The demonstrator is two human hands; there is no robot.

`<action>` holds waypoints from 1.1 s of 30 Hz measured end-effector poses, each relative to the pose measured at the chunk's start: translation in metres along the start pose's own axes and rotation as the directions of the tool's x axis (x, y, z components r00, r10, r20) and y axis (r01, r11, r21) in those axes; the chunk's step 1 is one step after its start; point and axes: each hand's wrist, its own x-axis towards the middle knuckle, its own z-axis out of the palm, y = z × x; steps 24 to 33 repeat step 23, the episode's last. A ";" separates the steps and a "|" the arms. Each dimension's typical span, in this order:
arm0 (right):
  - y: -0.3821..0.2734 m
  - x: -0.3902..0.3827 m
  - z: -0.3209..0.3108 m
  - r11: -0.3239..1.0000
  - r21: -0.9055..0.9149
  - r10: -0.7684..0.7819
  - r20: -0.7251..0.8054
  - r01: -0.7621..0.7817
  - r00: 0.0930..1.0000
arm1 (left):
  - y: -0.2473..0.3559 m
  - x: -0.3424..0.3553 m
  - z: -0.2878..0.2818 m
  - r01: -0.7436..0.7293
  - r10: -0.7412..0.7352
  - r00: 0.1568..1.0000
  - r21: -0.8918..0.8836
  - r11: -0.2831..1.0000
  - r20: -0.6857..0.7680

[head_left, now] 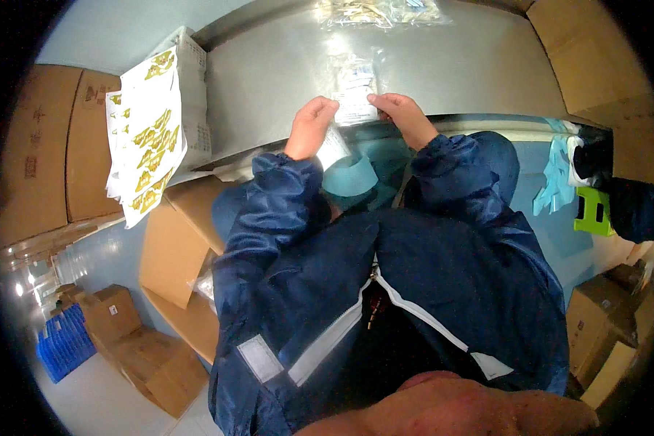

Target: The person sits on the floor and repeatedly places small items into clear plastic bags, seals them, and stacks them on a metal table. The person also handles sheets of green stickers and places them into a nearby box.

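A small clear plastic bag (374, 61) lies at the near edge of the metal table, with a printed white label (357, 109) on its near part. My left hand (312, 125) is closed, thumb and fingertips pinching at the label's left edge. On the opposite edge, my right hand (405, 118) pinches the label's right side between thumb and finger. Below my left hand, over my lap, hangs a curled strip (350, 179), white on one face and pale teal on the other. Whether my left hand also holds this strip is hidden.
The metal table (269, 73) bears more clear packets (378, 11) at its far side. Sheets with gold prints (149, 142) hang over a white box at left. Cardboard boxes (178, 251) stand around me. A green stool (593, 211) and teal bags (556, 174) are at right.
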 end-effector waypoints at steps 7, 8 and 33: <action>0.032 0.050 0.001 0.850 -0.449 -0.407 -0.231 0.275 0.884 | -0.031 0.056 0.006 0.092 -0.043 0.992 0.449 0.889 -0.119; 0.037 0.053 0.001 0.837 -0.490 -0.401 -0.251 0.241 0.881 | -0.044 0.065 0.006 0.102 -0.041 0.991 0.522 0.847 -0.128; 0.031 0.071 -0.003 0.871 -0.485 -0.242 -0.274 0.084 0.931 | -0.094 0.044 -0.012 0.264 -0.066 0.920 0.488 0.832 -0.385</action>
